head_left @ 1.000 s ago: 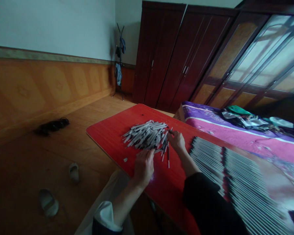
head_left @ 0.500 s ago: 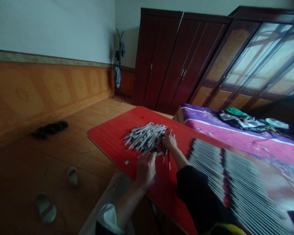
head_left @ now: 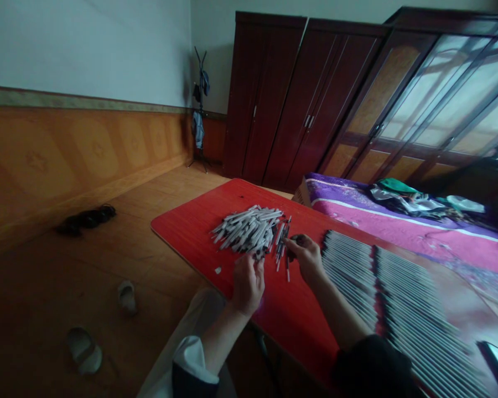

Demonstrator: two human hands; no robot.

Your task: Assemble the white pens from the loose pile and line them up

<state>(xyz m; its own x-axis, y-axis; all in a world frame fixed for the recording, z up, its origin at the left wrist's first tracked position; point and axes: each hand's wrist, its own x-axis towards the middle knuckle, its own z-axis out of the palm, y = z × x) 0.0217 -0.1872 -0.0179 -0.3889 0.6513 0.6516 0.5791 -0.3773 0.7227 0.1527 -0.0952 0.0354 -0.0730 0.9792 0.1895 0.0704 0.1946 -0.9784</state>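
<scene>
A loose heap of white pens (head_left: pixel 247 229) lies on the red table (head_left: pixel 191 232). My left hand (head_left: pixel 248 282) rests at the near edge of the heap, fingers curled around a pen or a small part that I cannot make out. My right hand (head_left: pixel 306 255) sits just right of the heap, fingers pinched on a small dark piece. A few separate pens (head_left: pixel 283 243) lie between the two hands. To the right, long neat rows of white pens (head_left: pixel 398 298) cover the table.
A bed with a purple and pink cover (head_left: pixel 398 221) stands behind the table, with clothes on it. Dark wooden wardrobes (head_left: pixel 282 99) line the back wall beside a coat stand (head_left: pixel 200 105). Slippers (head_left: pixel 83 348) and dark shoes (head_left: pixel 85 218) lie on the wooden floor at left.
My right hand has drawn back from the heap toward the right and closed on a small dark piece. My left hand has stayed at the heap's near edge, its fingers curling in.
</scene>
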